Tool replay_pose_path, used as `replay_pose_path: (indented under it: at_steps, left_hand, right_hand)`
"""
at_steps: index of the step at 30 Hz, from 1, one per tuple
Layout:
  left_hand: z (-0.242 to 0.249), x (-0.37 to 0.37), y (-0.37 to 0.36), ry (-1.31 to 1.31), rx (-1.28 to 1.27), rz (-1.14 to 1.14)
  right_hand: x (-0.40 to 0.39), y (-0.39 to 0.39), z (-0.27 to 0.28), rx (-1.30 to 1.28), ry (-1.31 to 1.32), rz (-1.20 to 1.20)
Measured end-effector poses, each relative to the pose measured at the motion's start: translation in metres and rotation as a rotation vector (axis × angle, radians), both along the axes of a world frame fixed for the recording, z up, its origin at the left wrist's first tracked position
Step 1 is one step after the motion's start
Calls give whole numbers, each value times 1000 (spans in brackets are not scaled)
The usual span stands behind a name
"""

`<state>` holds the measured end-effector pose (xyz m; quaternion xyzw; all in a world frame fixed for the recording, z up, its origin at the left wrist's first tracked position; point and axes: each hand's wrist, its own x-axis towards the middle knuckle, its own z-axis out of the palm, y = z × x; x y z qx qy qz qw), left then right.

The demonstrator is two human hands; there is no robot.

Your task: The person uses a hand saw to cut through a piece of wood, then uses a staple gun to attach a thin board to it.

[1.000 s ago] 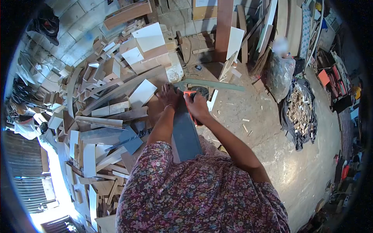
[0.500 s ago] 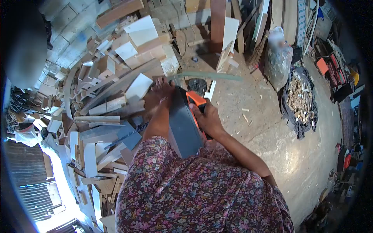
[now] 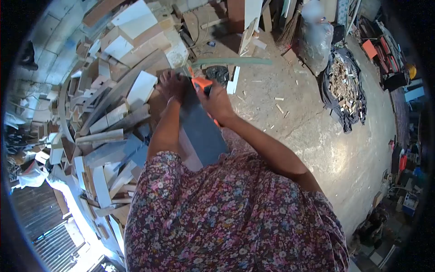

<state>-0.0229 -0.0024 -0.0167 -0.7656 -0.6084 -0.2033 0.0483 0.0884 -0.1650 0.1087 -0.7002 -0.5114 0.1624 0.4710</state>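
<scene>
A dark grey board (image 3: pixel 204 131) runs from my body forward, with a paler strip along its left side. My left hand (image 3: pixel 172 87) lies on or beside the far left end of the board, its fingers spread and slightly bent; a bracelet circles the wrist. At the board's right edge, my right hand (image 3: pixel 217 102) is closed around the handle of an orange-and-black tool that looks like a hand saw (image 3: pixel 201 83). The blade cannot be made out, and my right hand hides part of the handle.
Wood offcuts (image 3: pixel 106 75) are heaped along the left. Beyond the board lie a greenish strip (image 3: pixel 233 61) and a black plastic bag (image 3: pixel 217 74). To the right, a dark cloth (image 3: pixel 326 86) holds wood scraps, near a clear filled sack (image 3: pixel 315 50). Small chips litter the concrete floor (image 3: pixel 290 131).
My right hand has moved forward along the board's edge with the saw, closer to level with my left hand. The left hand stays by the far end. The camera view has shifted.
</scene>
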Motion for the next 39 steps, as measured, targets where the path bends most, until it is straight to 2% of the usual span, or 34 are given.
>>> replay_pose_path:
  at_steps: [1,5,8,10,14,16,20,22,23,24,25,26,27,28,30,31,32,35,39]
  left_hand:
    - [-9,-1,5,10,25,-4]
    - [-1,-5,6,-69,3,-38]
    - [5,3,-1,-24,-15,70]
    - [9,4,-5,-18,-76,118]
    - [20,3,-6,-3,-148,100]
    - [24,4,-6,7,-138,89]
    - [23,3,-5,40,-122,88]
    - [23,5,-10,-17,-130,102]
    - [22,6,-13,-16,-123,103]
    - [25,7,-15,12,-148,105]
    - [26,5,-11,38,-166,108]
    - [18,1,-6,38,-151,111]
    - [-4,-1,2,29,-90,103]
    - [-4,0,2,18,-32,94]
    - [-2,2,3,16,-128,92]
    - [-3,1,3,-6,-84,84]
    - [-5,-2,1,-25,-44,79]
    - [8,0,-2,-41,-98,109]
    - [-9,0,12,-3,-104,64]
  right_hand:
    - [-2,-6,10,-175,67,-25]
    - [-6,-18,9,-94,158,8]
    - [-6,-20,10,-84,210,-9]
    - [-3,-22,15,-162,255,-13]
    - [-6,-28,15,-145,245,-2]
    - [-2,-37,15,-189,360,52]
    - [-4,-29,1,-152,328,28]
    - [-6,-14,8,-9,98,65]
    - [-1,-3,12,-104,85,47]
    - [5,10,9,-93,89,48]
    - [13,27,3,-226,177,103]
    - [17,38,-4,-362,260,160]
    - [17,42,-3,-370,279,164]
    - [14,39,2,-360,271,167]
    - [3,20,9,-119,46,105]
    - [-3,8,16,-141,36,72]
    - [-3,-1,22,-150,39,77]
    - [14,-42,76,-240,269,156]
    - [16,-50,69,-202,258,108]
